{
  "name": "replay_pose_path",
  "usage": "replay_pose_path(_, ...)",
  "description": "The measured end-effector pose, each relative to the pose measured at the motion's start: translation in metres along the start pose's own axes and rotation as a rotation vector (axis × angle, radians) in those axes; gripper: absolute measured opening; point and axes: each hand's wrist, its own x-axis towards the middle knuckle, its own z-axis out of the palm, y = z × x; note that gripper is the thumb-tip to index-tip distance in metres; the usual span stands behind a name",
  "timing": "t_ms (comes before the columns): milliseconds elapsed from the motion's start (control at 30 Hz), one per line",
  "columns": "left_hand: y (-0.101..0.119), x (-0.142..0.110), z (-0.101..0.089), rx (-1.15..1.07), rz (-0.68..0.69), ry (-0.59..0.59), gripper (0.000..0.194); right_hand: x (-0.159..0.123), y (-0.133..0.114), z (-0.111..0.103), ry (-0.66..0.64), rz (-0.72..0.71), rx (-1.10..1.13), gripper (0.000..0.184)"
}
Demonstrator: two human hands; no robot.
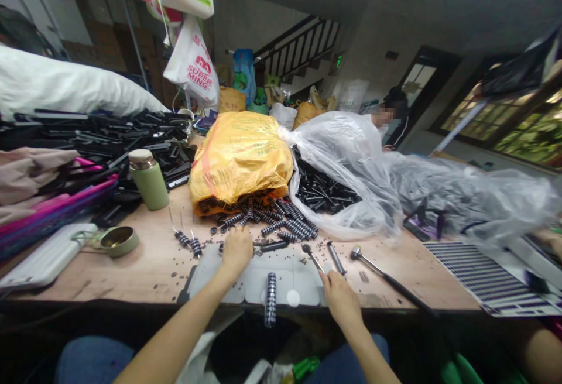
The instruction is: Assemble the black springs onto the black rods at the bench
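Gripping a tool (313,258), the right hand (341,297) could bump the overhanging roll (271,299) off; left hand's (237,248) grip, can't tell.

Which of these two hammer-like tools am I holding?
The round-headed tool in your right hand; the black-handled hammer lies on the table farther right.
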Motion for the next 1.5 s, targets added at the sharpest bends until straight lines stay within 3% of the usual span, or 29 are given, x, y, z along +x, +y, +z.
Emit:
replay_pose_path(100, -0.026, 0.042, 0.008, 0.03, -0.034, -0.024, 0.027, 0.011, 0.013, 0.005, 0.081, 0.032, 0.028, 0.023)
replay_pose_path(200, -0.032, 0.056, 0.018, 0.023, -0.012, -0.034, 0.029, 0.029, 0.024, 0.002, 0.106, 0.103, 0.124, 0.02)
replay_pose_path(267, -0.031, 0.048, 0.017, 0.018, -0.005, -0.02, 0.029, 0.04, 0.033, -0.001, 0.078, 0.142, 0.178, 0.018)
replay_pose_path(367, -0.028, 0.022, 0.0, -0.113, 0.039, 0.059, 0.028, 0.048, 0.041, -0.005, 0.042, 0.146, 0.306, 0.018)
replay_pose_path(467, -0.022, -0.004, -0.022, -0.426, 0.092, 0.141, 0.026, 0.045, 0.032, -0.01, 0.012, 0.061, 0.485, 0.022)
replay_pose_path(533, -0.015, -0.015, -0.027, -0.543, 0.105, 0.094, 0.024, 0.04, 0.017, -0.014, -0.016, -0.032, 0.646, 0.025)
replay_pose_path(633, -0.001, -0.02, -0.016, -0.603, 0.166, -0.028, 0.019, 0.036, -0.007, -0.022, -0.094, -0.148, 1.01, 0.027)
replay_pose_path(700, 0.009, -0.018, -0.004, -0.709, 0.173, -0.042, 0.02, 0.036, -0.017, -0.028, -0.158, -0.174, 1.169, 0.026)
replay_pose_path(800, 0.022, -0.016, 0.003, -0.923, 0.066, -0.025, 0.024, 0.04, -0.025, -0.038, -0.309, -0.271, 1.079, 0.024)
replay_pose_path(833, 0.026, -0.016, 0.002, -0.979, 0.039, -0.077, 0.024, 0.041, -0.026, -0.042, -0.368, -0.337, 1.011, 0.023)
replay_pose_path(900, 0.032, -0.017, -0.005, -1.07, 0.034, -0.306, 0.026, 0.043, -0.031, -0.048, -0.444, -0.467, 0.875, 0.021)
replay_pose_path(967, 0.037, -0.017, -0.009, -1.143, 0.0, -0.54, 0.026, 0.042, -0.04, -0.049, -0.348, -0.503, 0.82, 0.019)
replay_pose_path(1000, 0.039, -0.017, -0.009, -1.188, -0.045, -0.588, 0.027, 0.04, -0.046, -0.048, -0.25, -0.499, 0.81, 0.018)
replay_pose_path(1033, 0.039, -0.017, -0.008, -1.239, -0.105, -0.587, 0.028, 0.037, -0.053, -0.044, -0.143, -0.497, 0.796, 0.023)
replay_pose_path(1100, 0.039, -0.016, -0.003, -1.328, -0.211, -0.506, 0.029, 0.029, -0.065, -0.033, 0.011, -0.51, 0.728, 0.062)
replay_pose_path(1167, 0.037, -0.016, 0.004, -1.349, -0.25, -0.45, 0.03, 0.021, -0.075, -0.019, 0.048, -0.52, 0.621, 0.097)
replay_pose_path(1333, 0.031, -0.018, 0.012, -1.285, -0.207, -0.432, 0.029, 0.02, -0.081, 0.008, -0.002, -0.437, 0.583, 0.11)
replay_pose_path(1500, 0.027, -0.023, 0.012, -1.506, -0.298, -0.424, 0.038, 0.019, -0.074, 0.01, -0.007, -0.416, 0.736, 0.12)
